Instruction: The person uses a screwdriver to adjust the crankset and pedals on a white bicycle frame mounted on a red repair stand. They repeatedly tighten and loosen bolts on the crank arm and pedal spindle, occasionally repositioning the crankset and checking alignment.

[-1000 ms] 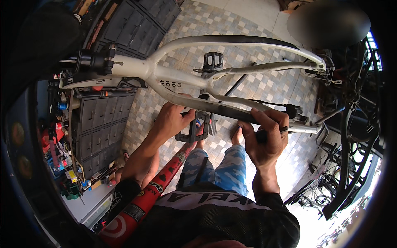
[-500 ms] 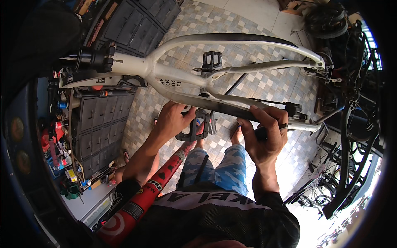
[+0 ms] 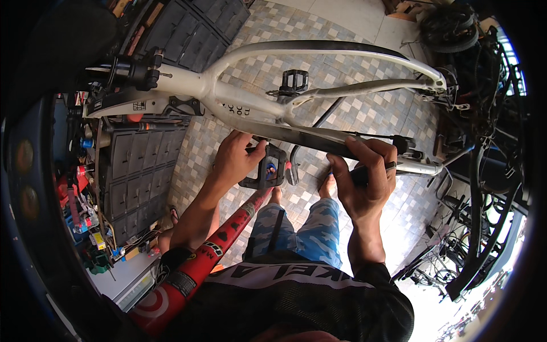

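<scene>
A white bicycle frame (image 3: 250,108) stretches across the view, its near stay (image 3: 302,138) dark along the upper side. My left hand (image 3: 235,159) is under the front part of that stay, beside a black pedal (image 3: 277,165); thumb and fingers are closed together, and what they pinch is hidden. Farther right, my right hand (image 3: 369,176) has its thumb and bent fingers on either side of the same stay. A dark object shows in the right palm, its kind unclear. The other black pedal (image 3: 294,82) lies beyond the frame.
A red tube (image 3: 211,256) with patches slants up from lower left beside my body. Dark drawer cabinets (image 3: 142,176) and cluttered shelves stand on the left. Bicycle parts and a wheel (image 3: 450,31) crowd the right. Tiled floor (image 3: 268,28) lies below.
The frame's front part has shifted slightly up and right in view, and the red tube's angle has changed a little. Both hands stay at the near stay, the left slightly higher.
</scene>
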Demonstrator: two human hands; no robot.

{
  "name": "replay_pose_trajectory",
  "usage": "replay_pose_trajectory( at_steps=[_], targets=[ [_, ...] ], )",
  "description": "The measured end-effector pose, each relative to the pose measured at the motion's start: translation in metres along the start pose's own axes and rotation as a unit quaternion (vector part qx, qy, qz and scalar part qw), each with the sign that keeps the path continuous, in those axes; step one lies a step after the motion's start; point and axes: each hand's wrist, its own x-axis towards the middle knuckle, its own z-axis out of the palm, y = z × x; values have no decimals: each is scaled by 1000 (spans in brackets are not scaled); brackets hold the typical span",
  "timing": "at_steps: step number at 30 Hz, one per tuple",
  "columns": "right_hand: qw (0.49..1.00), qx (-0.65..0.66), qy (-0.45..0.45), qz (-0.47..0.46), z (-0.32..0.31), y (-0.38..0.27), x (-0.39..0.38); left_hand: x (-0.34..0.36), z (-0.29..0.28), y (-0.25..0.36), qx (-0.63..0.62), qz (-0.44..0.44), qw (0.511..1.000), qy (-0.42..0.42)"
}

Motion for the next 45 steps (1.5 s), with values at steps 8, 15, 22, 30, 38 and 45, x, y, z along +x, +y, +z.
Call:
replay_pose_trajectory(
  at_steps=[8, 15, 22, 30, 38, 45],
  targets=[
    [993, 73, 75, -56, -23, 3, -46, -15, -36, -24, 38, -60, 997, 45],
    [956, 116, -259, 76, -10, 10, -78, -34, -6, -143, 104, -160, 979, 70],
    [854, -56, -462, 232, 16, 125, -187, -97, 49, -218, 165, -252, 951, 73],
    [780, -108, -489, 374, -48, 263, -256, -219, 122, -126, 33, -358, 910, -205],
    [832, -53, -320, 450, -128, 340, -220, -27, 105, 212, -300, -77, 943, -124],
    [856, -31, -260, 445, -180, 342, -172, 71, 78, 284, 37, 162, 961, 219]
  ],
)
